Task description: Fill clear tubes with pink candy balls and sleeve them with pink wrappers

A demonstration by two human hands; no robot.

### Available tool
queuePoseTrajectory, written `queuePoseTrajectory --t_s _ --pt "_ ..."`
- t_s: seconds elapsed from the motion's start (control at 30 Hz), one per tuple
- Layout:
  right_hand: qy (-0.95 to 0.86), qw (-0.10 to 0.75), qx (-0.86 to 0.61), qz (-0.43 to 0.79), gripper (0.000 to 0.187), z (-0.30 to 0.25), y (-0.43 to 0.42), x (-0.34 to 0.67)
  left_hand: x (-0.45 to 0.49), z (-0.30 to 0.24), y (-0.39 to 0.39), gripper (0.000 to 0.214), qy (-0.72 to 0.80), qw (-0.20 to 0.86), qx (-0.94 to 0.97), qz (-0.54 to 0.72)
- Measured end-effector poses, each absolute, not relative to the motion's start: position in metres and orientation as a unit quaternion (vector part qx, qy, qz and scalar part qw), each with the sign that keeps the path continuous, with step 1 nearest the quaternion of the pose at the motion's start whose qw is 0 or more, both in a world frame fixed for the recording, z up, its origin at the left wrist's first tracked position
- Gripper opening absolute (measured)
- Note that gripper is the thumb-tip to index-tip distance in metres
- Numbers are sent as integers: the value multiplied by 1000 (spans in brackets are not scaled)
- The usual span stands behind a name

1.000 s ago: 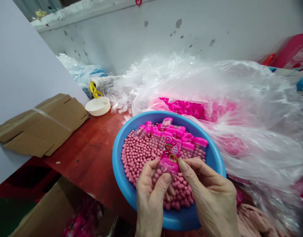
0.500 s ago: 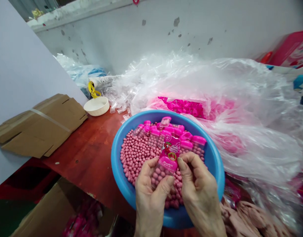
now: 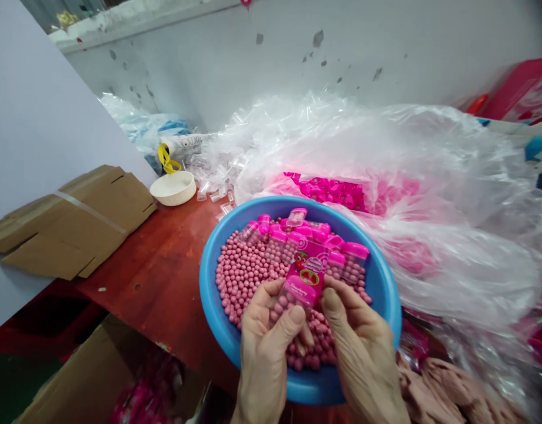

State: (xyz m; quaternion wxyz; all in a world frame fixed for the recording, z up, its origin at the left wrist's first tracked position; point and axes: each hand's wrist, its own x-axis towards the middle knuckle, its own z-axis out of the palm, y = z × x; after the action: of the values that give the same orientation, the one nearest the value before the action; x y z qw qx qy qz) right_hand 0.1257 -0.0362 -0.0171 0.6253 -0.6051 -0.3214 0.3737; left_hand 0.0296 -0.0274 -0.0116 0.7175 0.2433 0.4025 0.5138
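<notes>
A blue basin (image 3: 218, 330) on the red-brown table holds a heap of small pink candy balls (image 3: 242, 277) and several filled clear tubes with pink caps (image 3: 341, 259) at its far side. Over the basin, both hands hold one small clear container with a pink strawberry label (image 3: 306, 272), tilted, its lower end among the balls. My left hand (image 3: 266, 347) pinches its lower left side between thumb and fingers. Closed on its lower right side is my right hand (image 3: 363, 353).
A large clear plastic bag (image 3: 429, 194) with pink caps (image 3: 332, 191) inside lies behind and right of the basin. A white bowl (image 3: 172, 188), loose clear tubes (image 3: 218, 191) and flattened cardboard (image 3: 72, 221) lie left. An open carton (image 3: 103, 383) sits below the table edge.
The labelled container has risen a little and tilted more upright between my fingers. Both hands stayed over the near part of the basin.
</notes>
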Motion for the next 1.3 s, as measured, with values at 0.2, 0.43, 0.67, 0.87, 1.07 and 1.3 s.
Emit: queuePoseTrajectory --t_s 0.2,0.43,0.67,0.87,1.07,1.3 --pt "-321 614 -486 533 22 -14 -34 119 29 -10 -28 25 368 741 225 515" --pt "-329 618 -512 498 11 -13 -42 109 26 -9 -25 17 369 751 183 516" --pt "-542 561 -610 141 20 -28 -49 113 27 -8 -24 18 369 749 191 515" --pt "-672 449 -572 -137 27 -28 -47 119 28 -11 -26 11 359 740 216 527" --pt "-736 367 -522 -228 27 -29 -43 132 27 -11 -26 17 361 751 197 517" --pt "-735 352 -541 -207 20 -21 -38 130 27 -10 -26 17 379 752 184 508"
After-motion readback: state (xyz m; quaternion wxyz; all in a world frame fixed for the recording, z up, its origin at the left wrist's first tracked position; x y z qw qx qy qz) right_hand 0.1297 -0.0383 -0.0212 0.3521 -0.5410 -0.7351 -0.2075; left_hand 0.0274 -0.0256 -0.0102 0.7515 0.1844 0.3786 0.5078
